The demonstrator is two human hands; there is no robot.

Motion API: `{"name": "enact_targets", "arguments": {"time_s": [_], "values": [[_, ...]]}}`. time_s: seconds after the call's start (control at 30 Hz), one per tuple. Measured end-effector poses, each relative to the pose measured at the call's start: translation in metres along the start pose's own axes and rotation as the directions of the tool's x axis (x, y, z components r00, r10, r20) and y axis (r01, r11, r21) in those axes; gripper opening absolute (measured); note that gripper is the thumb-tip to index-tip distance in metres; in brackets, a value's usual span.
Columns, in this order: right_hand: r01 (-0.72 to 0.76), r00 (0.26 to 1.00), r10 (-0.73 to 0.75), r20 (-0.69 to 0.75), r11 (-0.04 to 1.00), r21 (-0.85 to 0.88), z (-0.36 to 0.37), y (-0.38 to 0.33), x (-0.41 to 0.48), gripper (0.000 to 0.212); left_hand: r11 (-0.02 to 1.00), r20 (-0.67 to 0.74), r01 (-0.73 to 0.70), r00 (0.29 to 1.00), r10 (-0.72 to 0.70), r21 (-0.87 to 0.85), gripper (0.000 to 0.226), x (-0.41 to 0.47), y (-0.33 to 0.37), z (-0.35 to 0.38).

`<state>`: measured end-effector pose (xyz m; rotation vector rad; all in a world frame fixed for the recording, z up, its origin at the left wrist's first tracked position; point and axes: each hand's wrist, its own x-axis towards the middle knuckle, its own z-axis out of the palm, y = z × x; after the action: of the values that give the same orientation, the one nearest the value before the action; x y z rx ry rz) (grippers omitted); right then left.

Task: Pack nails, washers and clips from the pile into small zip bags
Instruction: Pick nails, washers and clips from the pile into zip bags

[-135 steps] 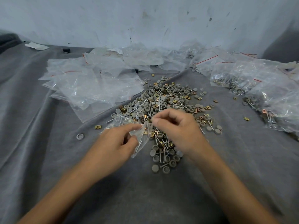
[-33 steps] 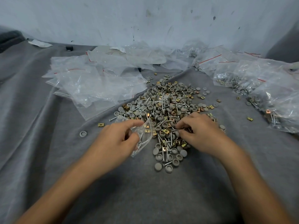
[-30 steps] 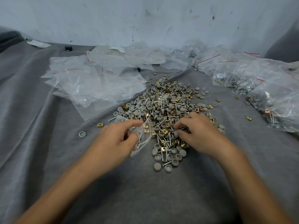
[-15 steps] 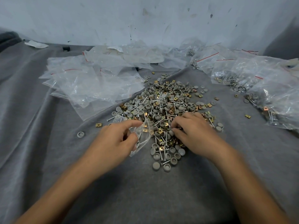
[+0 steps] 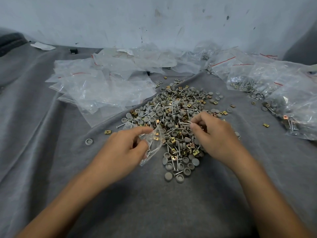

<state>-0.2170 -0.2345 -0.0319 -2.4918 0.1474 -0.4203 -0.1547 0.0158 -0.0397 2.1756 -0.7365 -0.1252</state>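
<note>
While over pile (image 5: 173, 107), nail (image 5: 185, 123) in grip (image 5: 214, 136).

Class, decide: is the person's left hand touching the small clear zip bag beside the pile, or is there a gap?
Touching. The head view shows the left hand pinching the small zip bag between thumb and forefinger, with no gap.

The surface (image 5: 51, 169) is covered in matt grey cloth, soft and felt-like, lying in wrinkles. In the pile (image 5: 175, 107) the nails (image 5: 186, 123) look like bright, shiny metal, the clips (image 5: 107, 132) like glossy brass-yellow metal, and the washers (image 5: 89, 141) like dull, smooth grey plastic. The small zip bag (image 5: 154, 143) and the other bags (image 5: 103, 90) are thin, clear, crinkled plastic film with a glossy sheen; the wall (image 5: 154, 23) is matt, pale, scuffed paint.
</note>
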Motion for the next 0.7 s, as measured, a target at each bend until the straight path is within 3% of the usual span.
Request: {"name": "enact_targets", "arguments": {"time_s": [0.23,0.43,0.7], "values": [[0.009,1.000,-0.009,-0.011,0.996,-0.086,0.002,0.003,0.002,0.007,1.000,-0.004,0.004,1.000,-0.004,0.001,0.038,0.000,0.002,-0.001],[0.040,0.999,-0.045,0.011,0.961,0.273,0.012,-0.017,-0.005,0.010,1.000,0.005,0.004,1.000,-0.004,0.004,0.037,-0.001,0.003,0.000],[0.143,0.974,-0.164,0.156,0.980,0.136,0.034,-0.036,-0.014,0.006,1.000,0.012,0.018,1.000,-0.018,-0.016,0.036,0.000,0.003,0.001]]}}
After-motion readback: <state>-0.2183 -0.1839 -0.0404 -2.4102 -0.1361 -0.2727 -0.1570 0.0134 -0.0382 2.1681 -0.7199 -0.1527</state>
